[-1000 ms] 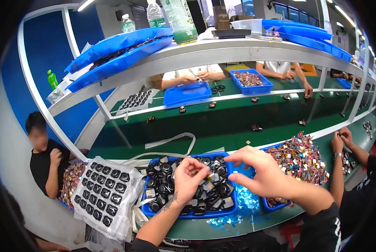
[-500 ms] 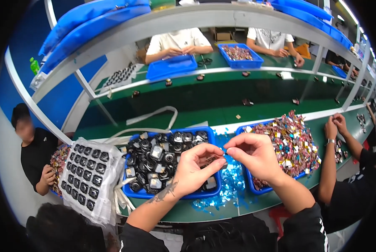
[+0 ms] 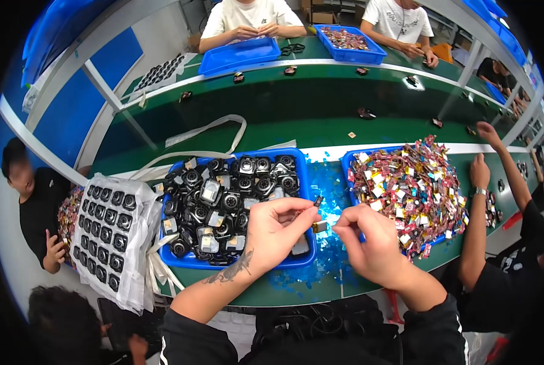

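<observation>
My left hand [image 3: 276,234] is closed in a pinch on a small electronic part [image 3: 320,227], with a dark piece above and a silvery, gold-edged block below. Just right of it, the fingers of my right hand [image 3: 369,246] are curled together, apart from the part; whatever they may hold is hidden. Behind my left hand stands a blue tray [image 3: 306,182] heaped with black watch-like cases [image 3: 230,201]. Another blue tray [image 3: 347,159] lies beyond my right hand, piled high with small reddish and yellow circuit pieces [image 3: 406,188].
Shiny blue film scraps [image 3: 327,261] cover the bench between the trays. A white sheet tray of black cases [image 3: 105,228] stands at left. Beyond runs a green conveyor belt [image 3: 272,109] with scattered parts. Co-workers sit across, at left and right; a co-worker's arm [image 3: 475,225] is nearby.
My hands, together before, are now slightly apart, and the part shows in my left fingers. The view has tilted downward. The right-hand co-worker has reached one hand toward the belt.
</observation>
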`<action>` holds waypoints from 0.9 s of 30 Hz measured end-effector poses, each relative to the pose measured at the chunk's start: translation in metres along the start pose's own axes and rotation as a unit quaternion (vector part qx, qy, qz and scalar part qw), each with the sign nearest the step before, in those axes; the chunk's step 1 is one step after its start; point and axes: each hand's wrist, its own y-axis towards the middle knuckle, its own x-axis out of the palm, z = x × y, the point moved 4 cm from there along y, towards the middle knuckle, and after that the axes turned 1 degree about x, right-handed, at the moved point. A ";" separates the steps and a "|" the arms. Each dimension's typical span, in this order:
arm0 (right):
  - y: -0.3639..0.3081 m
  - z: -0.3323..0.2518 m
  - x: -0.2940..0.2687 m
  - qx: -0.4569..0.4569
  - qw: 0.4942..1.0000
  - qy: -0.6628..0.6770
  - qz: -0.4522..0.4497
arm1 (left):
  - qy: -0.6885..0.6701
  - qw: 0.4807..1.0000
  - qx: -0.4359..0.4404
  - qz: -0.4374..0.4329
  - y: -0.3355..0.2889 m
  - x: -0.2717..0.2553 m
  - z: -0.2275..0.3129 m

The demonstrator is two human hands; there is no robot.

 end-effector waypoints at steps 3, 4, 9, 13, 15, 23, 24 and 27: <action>0.002 0.006 0.004 0.073 0.988 -0.108 -0.084 | -0.055 0.998 -0.026 -0.007 -0.002 0.003 -0.010; 0.003 0.013 0.001 0.059 0.995 -0.052 -0.069 | -0.073 0.995 -0.055 -0.046 -0.003 0.007 -0.012; -0.006 0.031 0.001 0.116 0.953 0.269 -0.077 | -0.178 0.955 -0.158 -0.177 -0.010 0.022 -0.013; -0.010 0.033 0.012 0.147 0.883 0.444 -0.032 | -0.189 0.954 -0.140 -0.186 -0.004 0.018 -0.008; -0.013 0.039 0.006 0.167 0.876 0.451 0.050 | 0.452 0.871 0.191 0.005 0.022 -0.008 0.031; -0.019 0.042 0.018 0.289 0.810 0.510 -0.007 | 0.658 0.731 0.169 0.061 0.035 -0.059 -0.007; -0.020 0.043 0.017 0.286 0.797 0.531 -0.035 | 0.606 0.786 0.117 0.048 0.045 -0.063 0.001; -0.022 0.041 0.016 0.218 0.833 0.508 -0.024 | 0.182 0.983 0.022 0.032 0.046 -0.060 0.006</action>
